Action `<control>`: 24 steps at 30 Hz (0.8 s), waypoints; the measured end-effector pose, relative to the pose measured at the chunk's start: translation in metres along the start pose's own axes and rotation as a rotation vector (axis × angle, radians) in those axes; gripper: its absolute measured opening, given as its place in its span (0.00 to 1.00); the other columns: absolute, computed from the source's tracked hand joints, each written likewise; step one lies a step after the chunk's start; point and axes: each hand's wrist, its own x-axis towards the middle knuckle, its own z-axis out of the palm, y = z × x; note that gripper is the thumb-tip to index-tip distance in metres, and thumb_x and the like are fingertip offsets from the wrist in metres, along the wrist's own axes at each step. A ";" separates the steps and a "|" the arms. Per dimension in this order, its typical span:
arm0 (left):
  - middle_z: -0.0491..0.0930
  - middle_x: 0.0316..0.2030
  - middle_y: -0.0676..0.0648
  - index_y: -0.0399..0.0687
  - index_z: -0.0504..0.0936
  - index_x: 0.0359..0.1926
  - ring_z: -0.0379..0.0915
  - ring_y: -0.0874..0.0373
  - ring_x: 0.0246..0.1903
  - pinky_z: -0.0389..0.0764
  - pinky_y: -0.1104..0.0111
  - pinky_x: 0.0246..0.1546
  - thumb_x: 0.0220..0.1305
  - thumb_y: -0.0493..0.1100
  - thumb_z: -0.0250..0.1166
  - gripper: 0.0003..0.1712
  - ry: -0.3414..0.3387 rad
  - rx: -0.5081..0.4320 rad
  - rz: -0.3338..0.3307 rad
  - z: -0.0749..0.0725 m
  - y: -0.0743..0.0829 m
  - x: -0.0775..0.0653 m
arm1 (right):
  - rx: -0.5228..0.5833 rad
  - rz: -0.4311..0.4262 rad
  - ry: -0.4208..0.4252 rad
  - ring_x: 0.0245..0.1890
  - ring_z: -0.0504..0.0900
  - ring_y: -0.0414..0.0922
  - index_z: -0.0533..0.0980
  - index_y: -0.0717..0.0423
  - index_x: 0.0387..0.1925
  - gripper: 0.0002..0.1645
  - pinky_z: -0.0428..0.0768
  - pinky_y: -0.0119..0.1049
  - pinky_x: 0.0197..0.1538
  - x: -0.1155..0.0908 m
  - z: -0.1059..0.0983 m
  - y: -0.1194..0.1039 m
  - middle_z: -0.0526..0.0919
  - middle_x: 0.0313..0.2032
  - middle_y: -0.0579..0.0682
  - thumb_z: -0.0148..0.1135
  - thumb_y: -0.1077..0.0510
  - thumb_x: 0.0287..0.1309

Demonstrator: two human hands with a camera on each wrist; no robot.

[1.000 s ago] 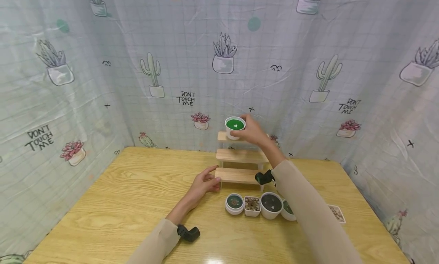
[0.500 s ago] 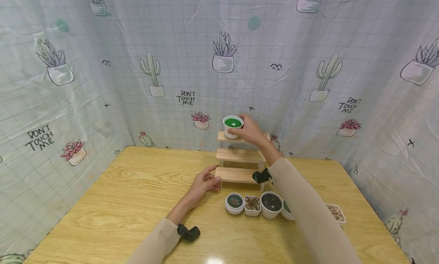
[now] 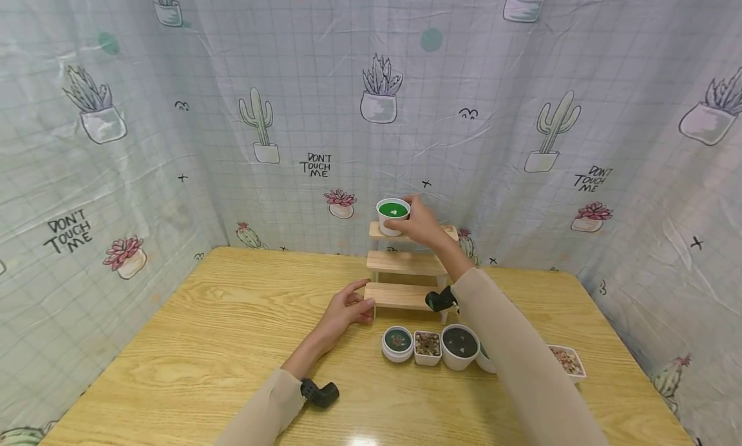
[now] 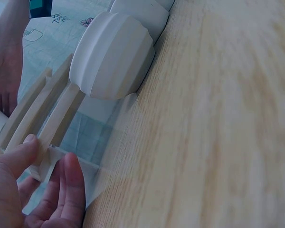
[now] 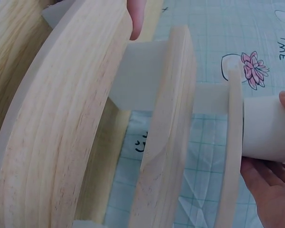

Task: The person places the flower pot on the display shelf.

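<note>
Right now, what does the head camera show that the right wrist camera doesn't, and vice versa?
Only the head view: the green filling inside the white pot, and the row of pots before the wooden stand.
Only the right wrist view: several fingers of the right hand, which the white pot hides in the head view.
Both: the wooden stand, the white pot in the right hand's grip, part of the left hand and the patterned curtain.

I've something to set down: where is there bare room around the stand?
The table left of the left hand; also between the sleeves, nearer than the row of pots. The middle shelf looks bare. Crowded: before the bottom shelf, and the top shelf's left end, where the right hand holds the green-topped pot.
</note>
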 end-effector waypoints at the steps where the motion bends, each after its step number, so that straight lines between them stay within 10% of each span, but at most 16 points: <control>1: 0.81 0.42 0.47 0.48 0.62 0.78 0.84 0.57 0.38 0.89 0.65 0.44 0.72 0.46 0.67 0.39 0.001 0.000 0.000 0.000 0.000 0.000 | 0.001 0.000 0.000 0.57 0.79 0.55 0.55 0.63 0.75 0.51 0.80 0.49 0.60 0.000 0.000 0.000 0.76 0.63 0.63 0.71 0.47 0.63; 24: 0.81 0.42 0.46 0.49 0.62 0.79 0.84 0.57 0.37 0.89 0.65 0.44 0.72 0.46 0.67 0.39 -0.004 0.000 -0.008 -0.001 0.001 0.000 | -0.005 -0.004 -0.008 0.60 0.80 0.58 0.49 0.62 0.79 0.56 0.80 0.52 0.62 0.001 0.001 0.004 0.76 0.64 0.65 0.72 0.52 0.62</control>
